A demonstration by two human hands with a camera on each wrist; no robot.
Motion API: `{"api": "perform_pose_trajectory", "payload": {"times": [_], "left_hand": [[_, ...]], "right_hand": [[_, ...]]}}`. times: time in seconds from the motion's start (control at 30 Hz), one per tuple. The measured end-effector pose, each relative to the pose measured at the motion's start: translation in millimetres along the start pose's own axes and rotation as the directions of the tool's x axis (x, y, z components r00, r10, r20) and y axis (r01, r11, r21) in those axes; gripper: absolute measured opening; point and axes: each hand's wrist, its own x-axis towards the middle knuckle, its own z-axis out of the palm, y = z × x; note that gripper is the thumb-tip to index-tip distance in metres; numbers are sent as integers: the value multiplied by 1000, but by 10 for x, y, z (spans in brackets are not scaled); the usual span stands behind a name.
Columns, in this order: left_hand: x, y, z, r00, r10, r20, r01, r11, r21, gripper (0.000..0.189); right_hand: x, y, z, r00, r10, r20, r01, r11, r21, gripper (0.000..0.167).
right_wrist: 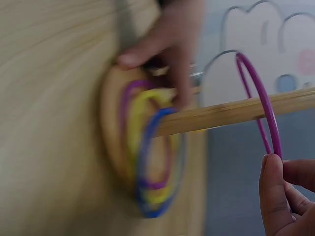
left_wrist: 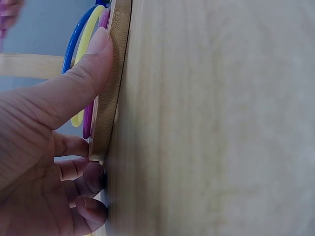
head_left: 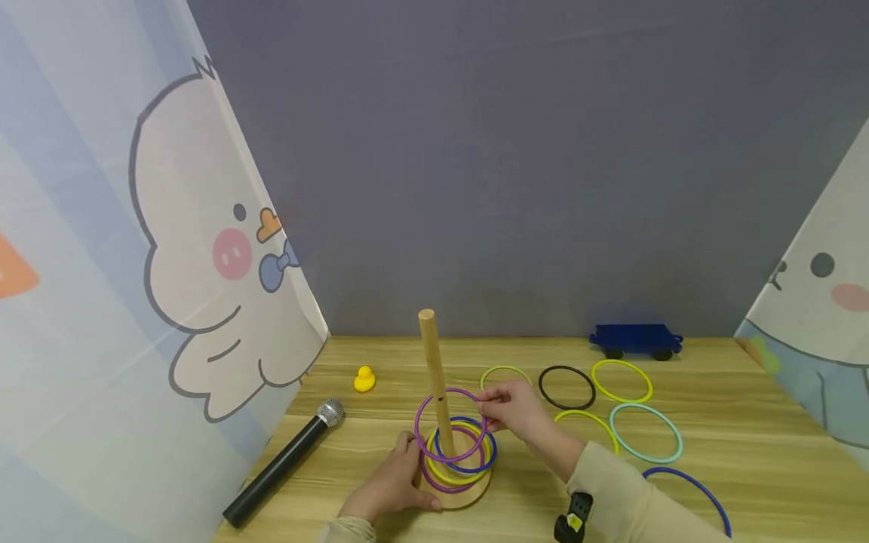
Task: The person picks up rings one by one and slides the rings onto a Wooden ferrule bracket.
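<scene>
My right hand [head_left: 519, 411] pinches a purple ring [right_wrist: 265, 93] between thumb and fingers. That ring encircles the upright wooden peg [head_left: 432, 354], partway down and above the other rings. Round the foot of the peg lie a blue ring [head_left: 495, 456], a yellow ring [left_wrist: 80, 51] and another purple ring [right_wrist: 123, 105], stacked on the round wooden base [head_left: 467, 501]. My left hand [head_left: 387, 483] grips the base's near left edge, its thumb [left_wrist: 88, 73] along the rim and its fingers curled at the side.
On the right lie loose rings: black [head_left: 566, 367], yellow [head_left: 621, 362], light blue [head_left: 648, 407], dark blue [head_left: 699, 483] and others. A dark blue toy wagon [head_left: 636, 339] stands at the back. To the left are a microphone [head_left: 285, 461] and a yellow rubber duck [head_left: 364, 379].
</scene>
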Motion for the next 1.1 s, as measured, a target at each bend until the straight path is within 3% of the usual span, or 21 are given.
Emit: {"api": "perform_pose_trajectory", "payload": {"times": [0.33, 0.53, 0.77, 0.87, 1.0, 1.1], "left_hand": [[-1, 1, -11, 1000, -14, 7, 14, 1000, 1, 109], [-6, -11, -15, 1000, -4, 1, 4, 1000, 17, 109], [7, 3, -29, 1000, -2, -2, 2, 1000, 30, 110], [14, 7, -13, 1000, -2, 3, 1, 999, 38, 112], [22, -1, 25, 1000, -7, 8, 6, 999, 39, 114], [26, -19, 45, 1000, -26, 16, 25, 999, 30, 115]], "right_hand": [[66, 598, 151, 997, 49, -63, -53, 997, -63, 10], [155, 730, 131, 997, 9, -76, -20, 990, -138, 6], [349, 778, -94, 990, -9, -142, -28, 966, -256, 10], [402, 826, -210, 986, -18, -167, -46, 928, -369, 19], [425, 901, -325, 988, -85, -129, -10, 800, -599, 33], [424, 924, -366, 989, -115, -91, 22, 730, -684, 24]]}}
